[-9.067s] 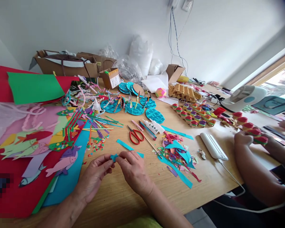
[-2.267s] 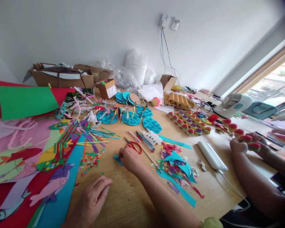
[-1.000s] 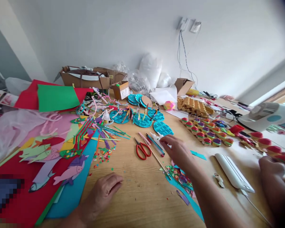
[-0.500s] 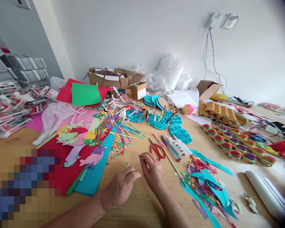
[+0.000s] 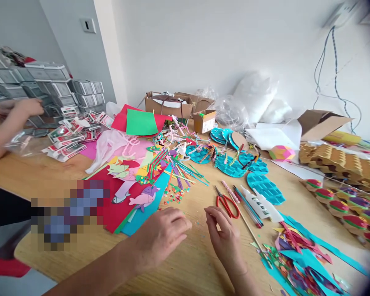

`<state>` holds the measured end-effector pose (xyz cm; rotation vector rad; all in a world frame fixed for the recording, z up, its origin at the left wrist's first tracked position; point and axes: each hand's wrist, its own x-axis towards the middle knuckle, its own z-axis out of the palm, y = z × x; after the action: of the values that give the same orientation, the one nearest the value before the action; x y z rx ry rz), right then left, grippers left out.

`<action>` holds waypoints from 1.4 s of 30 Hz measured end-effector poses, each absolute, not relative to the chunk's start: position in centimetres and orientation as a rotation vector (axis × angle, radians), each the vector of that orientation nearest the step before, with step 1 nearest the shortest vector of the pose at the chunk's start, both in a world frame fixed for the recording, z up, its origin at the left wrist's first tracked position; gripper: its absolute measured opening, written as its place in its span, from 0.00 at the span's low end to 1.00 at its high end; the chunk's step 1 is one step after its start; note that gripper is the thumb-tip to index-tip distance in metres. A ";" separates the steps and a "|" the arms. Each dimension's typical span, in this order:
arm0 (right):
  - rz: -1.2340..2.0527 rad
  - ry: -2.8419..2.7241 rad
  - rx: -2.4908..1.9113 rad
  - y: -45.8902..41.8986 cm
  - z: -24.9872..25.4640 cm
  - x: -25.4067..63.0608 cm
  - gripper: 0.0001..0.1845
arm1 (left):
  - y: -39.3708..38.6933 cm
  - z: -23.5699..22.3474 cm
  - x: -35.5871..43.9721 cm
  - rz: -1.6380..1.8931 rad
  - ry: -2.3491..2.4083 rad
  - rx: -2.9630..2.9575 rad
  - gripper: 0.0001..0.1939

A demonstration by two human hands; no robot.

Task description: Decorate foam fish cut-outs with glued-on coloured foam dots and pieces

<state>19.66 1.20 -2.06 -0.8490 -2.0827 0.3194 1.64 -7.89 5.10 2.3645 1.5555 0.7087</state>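
My left hand (image 5: pixel 163 234) hovers low over the wooden table (image 5: pixel 191 267), fingers loosely curved and thumb a little apart from them. Nothing shows in its grasp. To its right is my right hand (image 5: pixel 224 235), its fingers bent and a gap between thumb and forefinger; it looks bare of any object. A space separates the two hands. Just beyond the right hand lie red-handled scissors (image 5: pixel 227 205), with pens (image 5: pixel 248 206) and a white glue bottle (image 5: pixel 259 204) beside them. Small paper bits (image 5: pixel 176 193) are scattered ahead of the left hand.
Paper fish (image 5: pixel 143 199) lie on coloured sheets (image 5: pixel 111 220) at left. Paper strips (image 5: pixel 193 170) and blue discs (image 5: pixel 234 164) sit farther back. Cut scraps (image 5: pixel 308 263) and painted egg cartons (image 5: pixel 348 201) are at right. Another person's hand (image 5: pixel 31 107) is near stacked boxes (image 5: pixel 61 88).
The view has turned left, bringing another person's arm and the table's left edge into sight. My hands have drawn slightly apart; the scissors and papers lie as before.
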 end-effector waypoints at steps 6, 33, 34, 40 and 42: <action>0.261 -2.051 -0.877 0.0 0.1 20.5 0.07 | -8.1 3.5 0.1 0.773 1.720 2.216 0.15; 0.329 -2.107 -0.809 -1.1 -2.5 20.0 0.08 | -7.5 -1.6 -8.9 0.655 2.121 2.116 0.24; 0.334 -2.107 -0.813 -1.1 -2.6 20.0 0.08 | -7.5 -1.7 -9.0 0.622 2.133 2.089 0.25; 0.365 -2.130 -0.807 -1.0 -2.8 19.9 0.08 | -7.3 -2.2 -9.1 0.452 2.194 1.981 0.25; 0.380 -2.142 -0.807 -1.0 -2.8 19.8 0.08 | -7.2 -2.2 -9.1 0.432 2.198 1.969 0.24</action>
<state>19.83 -1.02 -2.78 -0.8071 -2.1423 0.3796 -9.08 -7.18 -2.19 1.9685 2.1984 0.4318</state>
